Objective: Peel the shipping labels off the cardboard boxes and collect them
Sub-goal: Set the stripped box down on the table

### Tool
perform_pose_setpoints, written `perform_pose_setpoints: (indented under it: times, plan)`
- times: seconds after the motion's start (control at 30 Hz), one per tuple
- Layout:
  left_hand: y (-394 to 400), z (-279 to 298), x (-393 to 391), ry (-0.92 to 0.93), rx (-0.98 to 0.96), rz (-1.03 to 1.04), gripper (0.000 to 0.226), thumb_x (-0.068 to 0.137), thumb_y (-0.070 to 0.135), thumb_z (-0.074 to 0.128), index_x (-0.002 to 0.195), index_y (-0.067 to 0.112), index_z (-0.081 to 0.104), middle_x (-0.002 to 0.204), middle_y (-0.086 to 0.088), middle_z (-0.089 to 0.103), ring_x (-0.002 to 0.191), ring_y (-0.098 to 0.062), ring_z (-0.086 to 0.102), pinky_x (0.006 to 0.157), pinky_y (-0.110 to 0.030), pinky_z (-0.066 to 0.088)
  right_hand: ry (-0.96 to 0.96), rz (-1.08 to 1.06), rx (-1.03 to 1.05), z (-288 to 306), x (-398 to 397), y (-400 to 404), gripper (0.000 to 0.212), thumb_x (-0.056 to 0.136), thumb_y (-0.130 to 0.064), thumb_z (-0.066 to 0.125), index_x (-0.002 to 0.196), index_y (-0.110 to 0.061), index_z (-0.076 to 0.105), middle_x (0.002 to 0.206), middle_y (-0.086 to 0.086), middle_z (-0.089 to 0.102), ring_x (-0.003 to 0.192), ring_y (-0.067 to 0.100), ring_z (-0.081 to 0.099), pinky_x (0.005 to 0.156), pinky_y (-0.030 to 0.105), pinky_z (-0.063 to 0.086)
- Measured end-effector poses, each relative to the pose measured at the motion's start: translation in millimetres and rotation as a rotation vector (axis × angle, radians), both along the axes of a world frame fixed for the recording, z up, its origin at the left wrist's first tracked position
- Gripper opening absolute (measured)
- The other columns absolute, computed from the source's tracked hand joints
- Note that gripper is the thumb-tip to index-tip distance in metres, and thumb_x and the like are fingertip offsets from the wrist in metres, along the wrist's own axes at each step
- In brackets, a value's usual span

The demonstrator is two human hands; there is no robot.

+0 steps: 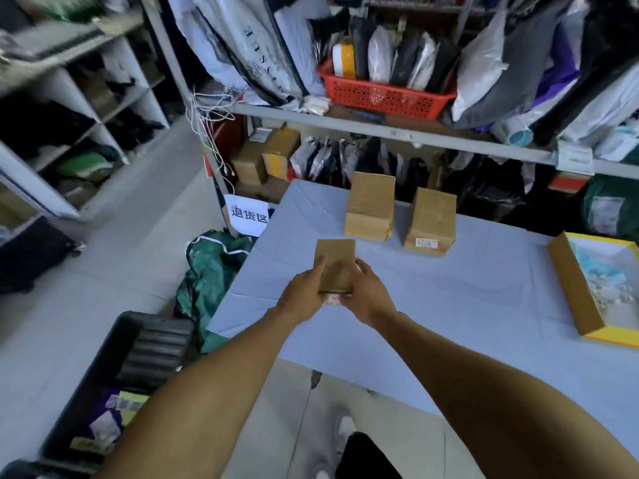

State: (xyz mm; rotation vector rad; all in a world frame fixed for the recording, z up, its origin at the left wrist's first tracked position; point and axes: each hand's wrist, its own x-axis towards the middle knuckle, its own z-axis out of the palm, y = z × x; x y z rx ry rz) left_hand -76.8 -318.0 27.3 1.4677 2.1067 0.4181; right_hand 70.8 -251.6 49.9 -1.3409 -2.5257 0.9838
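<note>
Both hands hold a small cardboard box (336, 261) over the left part of the blue-covered table (432, 305). My left hand (304, 293) grips its left side with the thumb on top. My right hand (368, 293) grips its right side. A bit of a label shows at the box's near bottom edge, between the hands. Two more cardboard boxes stand further back: one (370, 207) plain, the other (430, 219) with a small white label (427, 242) on its front face.
A shallow yellow-edged tray box (567, 285) with paper scraps lies at the table's right edge. Shelves packed with parcels and a red basket (383, 95) stand behind the table. A green sack (211, 271) and a black crate (114, 385) sit on the floor to the left.
</note>
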Motion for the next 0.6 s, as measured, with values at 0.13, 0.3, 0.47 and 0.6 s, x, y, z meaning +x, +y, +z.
perform_pose_setpoints:
  times: [0.13, 0.3, 0.47, 0.6]
  plan:
    - [35, 8, -49, 0.038, 0.034, -0.006, 0.083, 0.094, 0.013, 0.056, 0.156, 0.031, 0.004, 0.142, -0.017, 0.048, 0.124, -0.035, 0.051, 0.091, -0.036, 0.044, 0.011, 0.013, 0.019, 2, -48, 39, 0.07, 0.082, -0.016, 0.064, 0.145, -0.027, 0.036, 0.158, 0.004, 0.024, 0.119, 0.029, 0.056, 0.084, 0.031, 0.049]
    - [98, 7, -102, 0.053, 0.04, 0.0, 0.079, 0.095, 0.009, 0.054, 0.156, 0.028, 0.008, 0.146, -0.016, 0.044, 0.127, -0.036, 0.048, 0.094, -0.039, 0.043, 0.076, 0.02, -0.002, -5, -102, 102, 0.072, 0.083, -0.013, 0.064, 0.146, -0.024, 0.032, 0.155, 0.006, 0.027, 0.123, 0.031, 0.052, 0.092, 0.037, 0.049]
    - [156, -9, -140, 0.061, 0.024, -0.012, 0.082, 0.092, 0.011, 0.061, 0.156, 0.025, 0.012, 0.139, -0.017, 0.051, 0.122, -0.035, 0.053, 0.093, -0.04, 0.045, 0.019, 0.038, 0.013, -24, -143, 158, 0.072, 0.083, -0.015, 0.062, 0.146, -0.025, 0.029, 0.154, 0.007, 0.028, 0.117, 0.032, 0.056, 0.081, 0.031, 0.049]
    - [197, -22, -163, 0.053, 0.018, -0.057, 0.077, 0.089, 0.009, 0.059, 0.151, 0.027, 0.017, 0.13, -0.016, 0.056, 0.112, -0.035, 0.059, 0.087, -0.047, 0.052, -0.123, 0.046, 0.061, -41, -171, 193, 0.069, 0.086, -0.016, 0.058, 0.145, -0.022, 0.023, 0.154, 0.015, 0.02, 0.106, 0.036, 0.06, 0.071, 0.038, 0.055]
